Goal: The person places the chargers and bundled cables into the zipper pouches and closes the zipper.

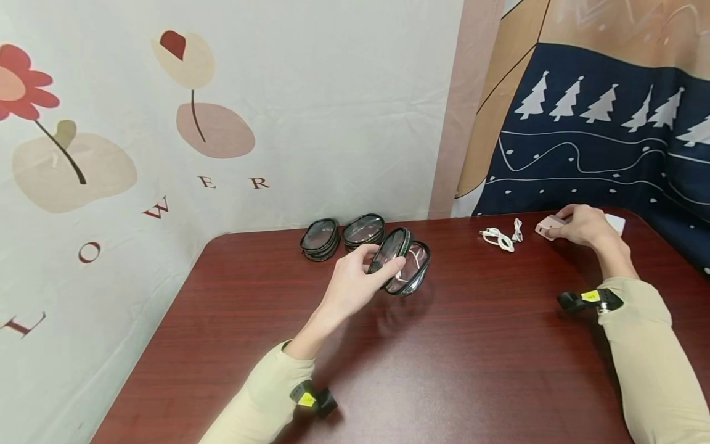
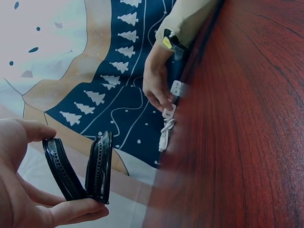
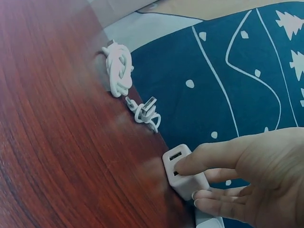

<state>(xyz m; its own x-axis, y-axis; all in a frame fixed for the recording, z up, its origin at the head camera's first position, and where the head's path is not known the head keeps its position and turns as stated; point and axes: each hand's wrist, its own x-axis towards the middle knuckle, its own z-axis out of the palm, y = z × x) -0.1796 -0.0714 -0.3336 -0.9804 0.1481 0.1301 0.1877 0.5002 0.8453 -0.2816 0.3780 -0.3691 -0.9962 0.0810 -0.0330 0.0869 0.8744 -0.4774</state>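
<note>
My left hand [image 1: 355, 280] holds a small clear pouch [image 1: 413, 271] with black zip trim above the table, its lid spread apart from its body. Something thin and white shows through the clear plastic. In the left wrist view, the thumb and fingers pinch the pouch [image 2: 97, 166] by its black edges. Far to the right, my right hand [image 1: 585, 225] grips a white charger block [image 3: 187, 178] with USB ports; its thumb lies over the port face. A second white block [image 1: 615, 224] sits just beyond that hand, partly hidden.
Two more clear pouches, one at left [image 1: 320, 239] and one beside it [image 1: 363, 231], stand by the back edge. A coiled white cable [image 1: 497, 238] and a smaller USB cable [image 1: 518, 230] lie left of the charger. A printed curtain [image 1: 333, 111] hangs behind the dark red table [image 1: 471, 357].
</note>
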